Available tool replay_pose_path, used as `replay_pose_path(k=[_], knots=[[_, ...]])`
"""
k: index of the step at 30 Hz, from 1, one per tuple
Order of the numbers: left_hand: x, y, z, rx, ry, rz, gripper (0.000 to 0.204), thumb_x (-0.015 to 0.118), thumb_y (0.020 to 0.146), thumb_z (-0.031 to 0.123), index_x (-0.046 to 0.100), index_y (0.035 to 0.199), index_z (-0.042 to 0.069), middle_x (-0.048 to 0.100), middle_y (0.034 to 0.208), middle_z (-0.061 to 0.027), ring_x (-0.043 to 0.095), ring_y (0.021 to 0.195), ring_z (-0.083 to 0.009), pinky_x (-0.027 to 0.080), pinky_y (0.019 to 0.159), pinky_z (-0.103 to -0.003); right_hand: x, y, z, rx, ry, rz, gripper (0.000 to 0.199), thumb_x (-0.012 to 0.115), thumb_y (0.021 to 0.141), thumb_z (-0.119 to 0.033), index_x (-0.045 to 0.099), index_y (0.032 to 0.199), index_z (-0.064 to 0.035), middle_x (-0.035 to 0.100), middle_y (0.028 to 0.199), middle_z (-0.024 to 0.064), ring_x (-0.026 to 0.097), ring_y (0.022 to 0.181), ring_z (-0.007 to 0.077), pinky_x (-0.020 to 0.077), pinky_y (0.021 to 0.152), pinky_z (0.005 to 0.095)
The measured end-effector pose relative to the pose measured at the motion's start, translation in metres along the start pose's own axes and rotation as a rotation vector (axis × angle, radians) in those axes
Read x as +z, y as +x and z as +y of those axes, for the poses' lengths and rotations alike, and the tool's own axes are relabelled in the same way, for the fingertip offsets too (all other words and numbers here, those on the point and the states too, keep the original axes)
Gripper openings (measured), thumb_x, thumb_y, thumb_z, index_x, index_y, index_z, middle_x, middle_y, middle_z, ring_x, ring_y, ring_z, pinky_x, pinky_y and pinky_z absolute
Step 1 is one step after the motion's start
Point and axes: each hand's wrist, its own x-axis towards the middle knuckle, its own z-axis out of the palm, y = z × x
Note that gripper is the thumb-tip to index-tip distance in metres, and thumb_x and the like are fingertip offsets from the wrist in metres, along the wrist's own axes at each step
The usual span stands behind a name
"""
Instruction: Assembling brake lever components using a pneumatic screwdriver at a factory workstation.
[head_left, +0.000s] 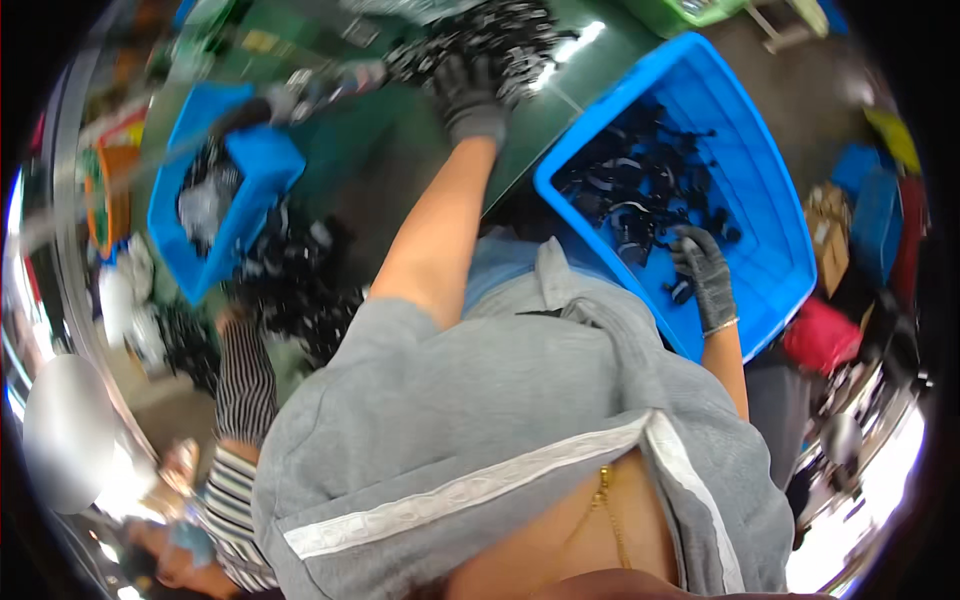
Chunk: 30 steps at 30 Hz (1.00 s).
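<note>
The large blue bin stands at your right side, and many loose black parts lie inside it. Your right hand, in a dark glove, is over the near part of this bin. Its fingers are bent and partly closed; one dark piece shows just beside them, but I cannot tell if they hold it. To the left of the large bin, your gloved left hand rests on a pile of black pieces on the green bench. The left fingers are spread, and they do not seem closed around any piece.

Farther left from the large bin there is a smaller blue bin, with a dark heap beside it.

The parts look light, hard and rather smooth, so they may slide under your gloves and catch on each other. It seems better to grip each by its thicker body, because thin ends could bend.
</note>
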Motion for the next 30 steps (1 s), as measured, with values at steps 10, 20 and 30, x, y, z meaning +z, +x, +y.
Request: replay_pose_path(k=[10,20,30], knots=[[-0.051,-0.160,-0.099,-0.112,-0.100,-0.133,0.074,0.064,0.088,0.047,0.035,0.152,0.023,0.015,0.165,-0.0133,0.009,0.153,-0.0365,0.010,0.121,-0.058,0.138,0.111,-0.157,-0.652,-0.169,-0.221,0.023,0.056,0.101,-0.013,0.065,0.118,-0.0008,0.068,0.107,0.0072,0.062,0.098,0.0147,0.0498,0.091,0.0281],[-0.089,-0.339,-0.172,-0.627,-0.383,0.159,0.050,0.069,0.085,0.024,0.056,0.133,0.015,0.045,0.145,-0.0173,0.040,0.137,-0.0356,0.030,0.116,-0.050,0.387,0.268,-0.191,-1.336,-1.503,-0.147,0.056,0.051,0.093,-0.030,0.046,0.146,-0.0135,0.045,0.150,0.0128,0.037,0.143,0.0341,0.0264,0.119,0.0463],[-0.066,-0.386,-0.187,-0.729,-0.353,0.244,0.033,0.068,0.086,0.007,0.064,0.119,0.008,0.054,0.129,-0.0147,0.056,0.118,-0.0310,0.046,0.101,-0.042,0.374,0.305,-0.195,-1.155,-1.791,-0.104,0.056,0.042,0.095,-0.022,0.039,0.151,-0.0146,0.033,0.160,0.0099,0.029,0.149,0.0310,0.0189,0.122,0.0517]])
